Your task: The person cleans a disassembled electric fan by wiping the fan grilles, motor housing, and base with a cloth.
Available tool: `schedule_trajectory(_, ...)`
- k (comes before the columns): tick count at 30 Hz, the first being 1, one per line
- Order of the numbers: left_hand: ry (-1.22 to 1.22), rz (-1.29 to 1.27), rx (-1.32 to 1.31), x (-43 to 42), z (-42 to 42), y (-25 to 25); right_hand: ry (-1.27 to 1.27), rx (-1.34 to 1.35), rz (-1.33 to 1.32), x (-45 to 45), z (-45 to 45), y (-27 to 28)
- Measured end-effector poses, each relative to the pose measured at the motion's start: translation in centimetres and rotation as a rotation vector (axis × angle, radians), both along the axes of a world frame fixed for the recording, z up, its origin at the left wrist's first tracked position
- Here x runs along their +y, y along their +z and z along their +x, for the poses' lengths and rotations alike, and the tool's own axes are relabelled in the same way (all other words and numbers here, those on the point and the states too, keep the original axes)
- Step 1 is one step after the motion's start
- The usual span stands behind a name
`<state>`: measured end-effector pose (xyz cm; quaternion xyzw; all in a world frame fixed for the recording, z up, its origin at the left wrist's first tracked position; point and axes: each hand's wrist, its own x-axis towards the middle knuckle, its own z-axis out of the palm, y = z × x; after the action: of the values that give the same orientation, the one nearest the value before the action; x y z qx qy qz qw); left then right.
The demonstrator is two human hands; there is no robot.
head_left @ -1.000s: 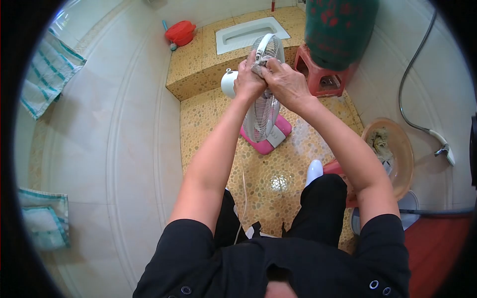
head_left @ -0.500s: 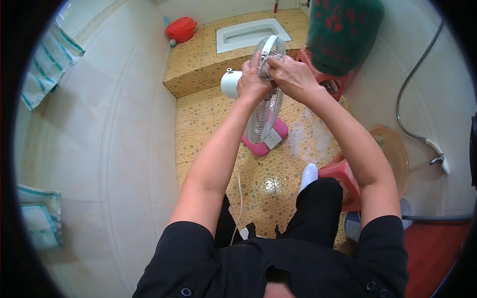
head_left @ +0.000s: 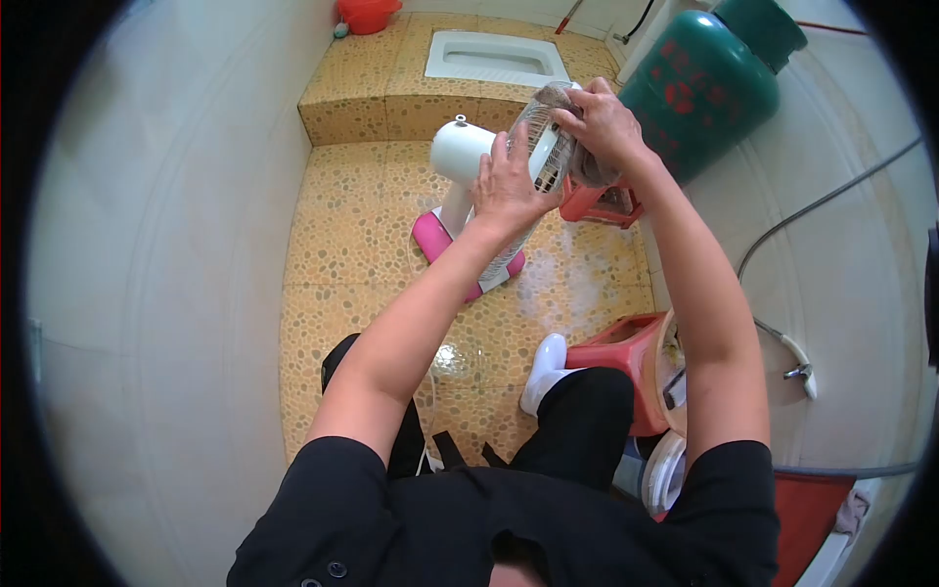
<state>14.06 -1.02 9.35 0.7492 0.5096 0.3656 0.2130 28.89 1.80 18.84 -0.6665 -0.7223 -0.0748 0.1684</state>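
A white electric fan [head_left: 460, 150] with a wire grille and a pink base stands on the pebble-patterned floor, its head turned to the right. My left hand [head_left: 511, 188] grips the grille from the back, thumb and fingers spread around its rim. At the front upper edge of the grille, my right hand [head_left: 608, 125] is closed on a grey-brown cloth [head_left: 590, 168], which hangs over the rim and against the grille's front. Part of the grille is hidden behind my hands and the cloth.
Beyond the raised step lies a squat toilet [head_left: 499, 59], with a red basin [head_left: 369, 15] to its left. A green gas cylinder [head_left: 699, 93] rests on a red stool [head_left: 599, 205]. Another red stool [head_left: 626, 354] stands by my leg. A shower head [head_left: 804, 377] hangs at right.
My right hand has moved outward along the rim, and the cloth now shows clearly in it. My left hand has spread wider on the grille. The camera view has shifted.
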Motion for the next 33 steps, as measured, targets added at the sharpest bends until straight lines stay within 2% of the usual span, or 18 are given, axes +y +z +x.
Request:
schedule_trajectory(3,-0.010,-0.037,-0.038,0.0,-0.4,-0.5,0.046,-0.078,-0.051,-0.8,-1.2,0.9)
schedule_trajectory(7,-0.008,0.005,-0.042,-0.2,-0.1,-0.8,0.051,-0.451,-0.001,-1.4,-2.6,1.0)
schedule_trajectory(10,0.018,0.020,-0.049,-0.3,0.0,-0.4,0.164,-0.670,-0.079,-1.8,-3.6,2.1)
schedule_trajectory(14,0.014,0.003,-0.106,0.3,0.0,-0.9,0.347,-0.759,-0.138,-2.8,-5.2,2.2)
schedule_trajectory(17,0.018,0.026,-0.127,0.0,0.0,-1.2,0.344,-0.631,-0.229,-3.5,-5.9,2.3)
schedule_trajectory(21,0.100,0.102,-0.084,-0.2,0.4,-1.8,0.466,-0.046,-0.307,-2.6,-1.4,3.8)
schedule_trajectory(22,0.085,0.064,-0.060,-0.1,0.3,-1.8,0.357,0.079,-0.222,-2.2,0.4,3.5)
schedule_trajectory(23,0.076,0.058,-0.055,-0.1,0.2,-1.7,0.287,0.059,-0.116,-1.5,2.3,3.5)
schedule_trajectory(25,0.053,0.047,-0.040,-0.3,0.0,-1.4,0.092,0.364,-0.014,0.4,5.5,2.7)
schedule_trajectory(28,0.045,0.047,-0.065,-0.4,0.4,-1.5,0.062,0.602,-0.114,1.8,5.9,3.0)
schedule_trajectory(31,0.070,0.062,-0.063,-0.3,0.6,-1.3,0.186,0.188,-0.182,2.1,4.0,1.9)
schedule_trajectory(33,0.064,0.025,-0.076,-0.2,0.5,-0.9,0.163,0.185,-0.168,1.7,2.1,1.7)
